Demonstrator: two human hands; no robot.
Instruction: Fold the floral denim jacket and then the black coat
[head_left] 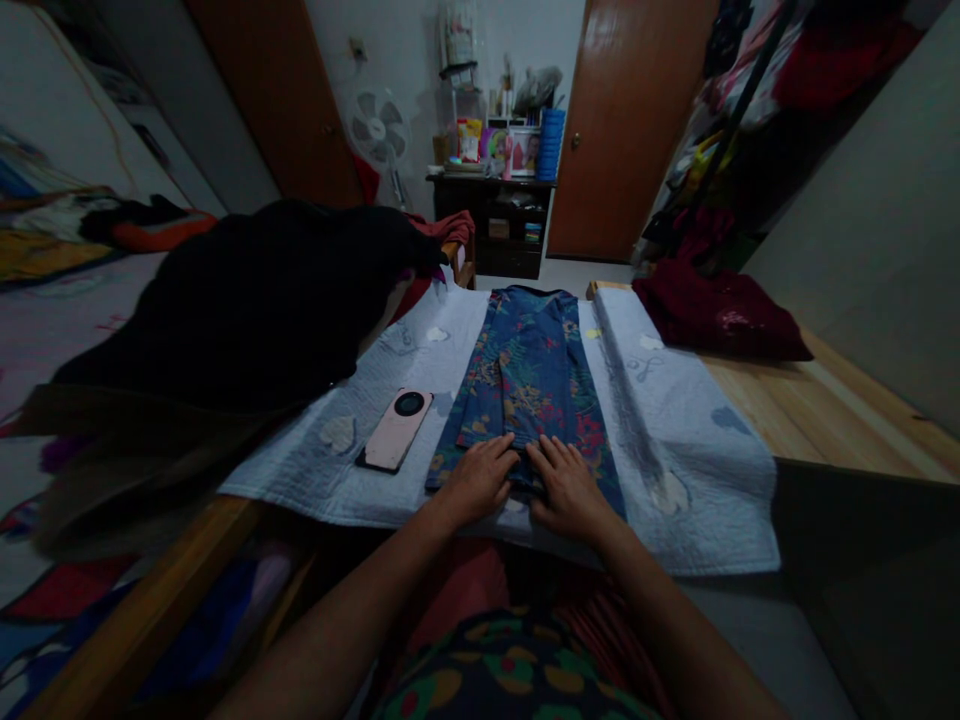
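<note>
A blue floral garment (536,370) lies on a pale quilted cloth (427,350), its sides folded inward and its dark neckline at the far end. At its near end, my left hand (484,478) rests on the lower edge, thumb and fingertips at the fabric. Close beside it on the right, my right hand (570,490) presses on the same edge with its fingers a little spread. Whether either hand pinches the fabric is hard to tell in the dim light. A pink phone (397,430) with a round black camera lies left of the garment.
A large dark pile of cloth (255,290) borders the quilted cloth on the left. At right, a folded maroon garment (724,312) sits on a wooden surface (832,405). Farther back stand a dark shelf (487,255), a white fan (380,127) and a brown door (626,130).
</note>
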